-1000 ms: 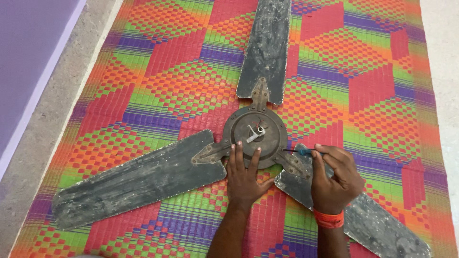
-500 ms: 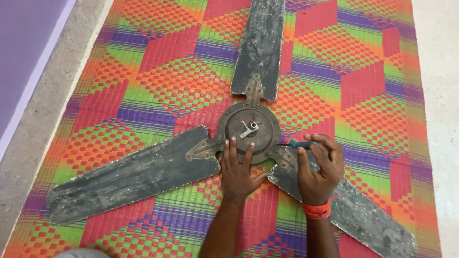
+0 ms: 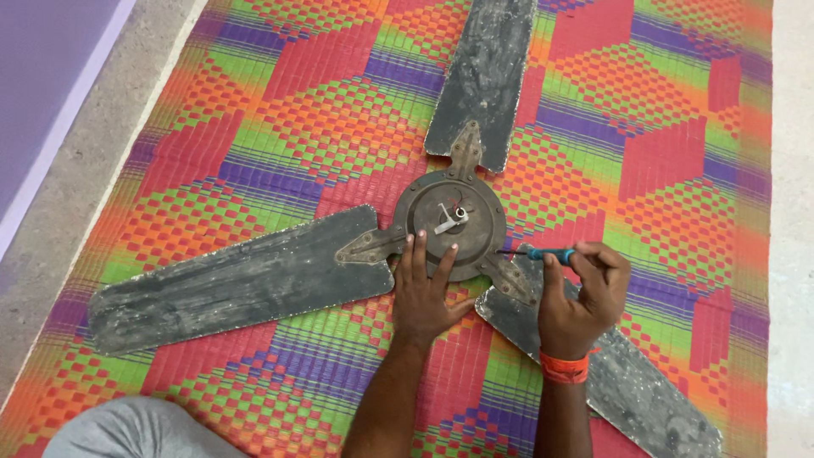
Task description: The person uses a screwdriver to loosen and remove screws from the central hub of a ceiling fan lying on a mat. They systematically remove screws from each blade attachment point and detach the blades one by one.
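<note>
A dirty dark ceiling fan lies flat on a woven mat, its round motor hub (image 3: 462, 203) in the middle with three dusty blades. My left hand (image 3: 424, 288) rests palm down on the near edge of the hub, fingers spread. My right hand (image 3: 585, 293), with an orange band at the wrist, grips a screwdriver (image 3: 543, 253) with a blue-green handle. Its shaft points left toward the hub's right edge, near the bracket of the lower right blade (image 3: 627, 382).
The mat (image 3: 254, 127) is bright orange, green, purple and red. The left blade (image 3: 237, 280) and the top blade (image 3: 483, 76) spread across it. Bare grey floor (image 3: 76, 195) and a purple wall lie left. My grey-clad knee (image 3: 127, 428) shows at the bottom left.
The view has shifted slightly. My right hand has turned the screwdriver so that it lies more level, with its tip at the hub's right side. My left hand stays on the hub.
</note>
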